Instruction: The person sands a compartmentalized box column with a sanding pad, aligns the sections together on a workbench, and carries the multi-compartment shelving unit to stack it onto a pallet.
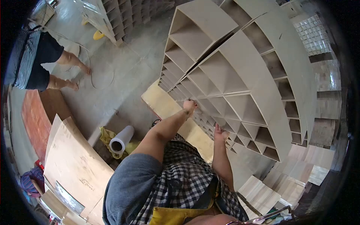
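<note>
Pale wooden cubby shelving (232,48) with rows of square compartments stands in front of me, stacked on a light board (161,99). My left hand (190,106) is at the edges of the small compartments, its fingers curled in; what they hold, if anything, is too small to make out. Lower and to the right, my right hand (220,133) is raised beside the compartments, fingers bent upward, and its grip is unclear. A dark gap runs between two of the shelving units above my hands.
Another person's bare legs (71,60) show at the upper left, near a cable on the floor. A plastic roll (122,139) and plywood sheets (75,165) lie left. Wood stacks (292,165) stand right; more cubby shelving (127,17) is at the top.
</note>
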Tool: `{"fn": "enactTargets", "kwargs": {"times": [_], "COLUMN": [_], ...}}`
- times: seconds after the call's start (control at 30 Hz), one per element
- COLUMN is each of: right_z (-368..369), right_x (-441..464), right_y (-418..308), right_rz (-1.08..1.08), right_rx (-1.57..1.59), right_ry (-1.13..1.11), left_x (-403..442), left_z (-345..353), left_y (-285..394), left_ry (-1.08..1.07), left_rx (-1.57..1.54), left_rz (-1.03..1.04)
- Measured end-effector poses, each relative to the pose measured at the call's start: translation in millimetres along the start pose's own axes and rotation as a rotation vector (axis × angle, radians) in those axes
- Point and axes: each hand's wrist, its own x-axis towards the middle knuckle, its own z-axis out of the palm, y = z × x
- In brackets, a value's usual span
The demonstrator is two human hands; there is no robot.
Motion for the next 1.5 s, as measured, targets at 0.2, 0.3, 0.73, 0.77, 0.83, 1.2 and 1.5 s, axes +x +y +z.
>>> {"fn": "enactTargets", "kwargs": {"times": [0.2,0.3,0.73,0.77,0.83,1.2,1.5], "right_z": [-15.3,-36.7,-151.1,-142.1,-124.6,-74.4,-64.6], "right_x": [2.8,-9.0,25.2,33.8,46.8,27.1,2.6], "right_y": [-12.8,-25.4,-63.9,-62.4,-57.7,-53.3,-65.6], "right_rz": [0.137,0.212,-0.268,-0.315,-0.409,-0.367,-0.358], "right_rx": [-0.105,-0.218,-0.346,-0.424,-0.585,-0.384,-0.51], "right_ry": [-0.038,0.021,0.077,0.022,-0.086,0.093,0.058], "left_x": [9.8,-2.2,0.2,7.4,20.3,27.3,-12.1], "left_z": [-27.7,-61.7,-106.0,-104.0,-103.5,-101.7,-82.2], "left_y": [2.2,26.7,259.6,262.3,258.3,256.0,262.6], "left_ry": [-0.255,-0.201,0.038,-0.01,-0.145,-0.203,0.026], "left_rx": [0.024,0.141,0.092,0.088,0.164,0.24,0.292], "left_rz": [-0.167,-0.11,0.349,0.32,0.271,0.178,0.222]}}
